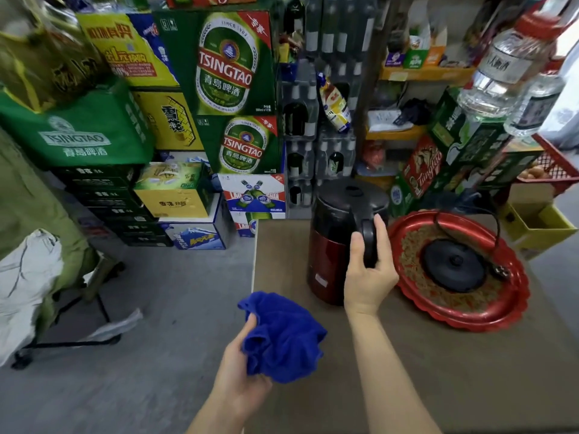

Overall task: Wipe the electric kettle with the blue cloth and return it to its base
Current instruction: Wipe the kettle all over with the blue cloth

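Kettle (338,242), red body and black lid, is sitting upright on the brown table (407,371) near its left edge, just beside the red tray (513,305). Right hand (369,274) is gripping the black handle (369,242), fingers curled round it. Left hand (241,368) is holding a bunched blue cloth (283,336), fingers curled under it, near the kettle but not touching.

The kettle is looking rigid and glossy, probably slippery on the wall. Its weight is depending on the fill, which can't be told. The handle is the safe hold. The cloth is soft, light and floppy.

The black heating base (451,264) is lying in the tray with its cord (498,233) looping over it, crowding the right side. Beer cartons (232,64) are stacking up behind left, off the table. Clear bottles (507,67) are standing top right, well apart.
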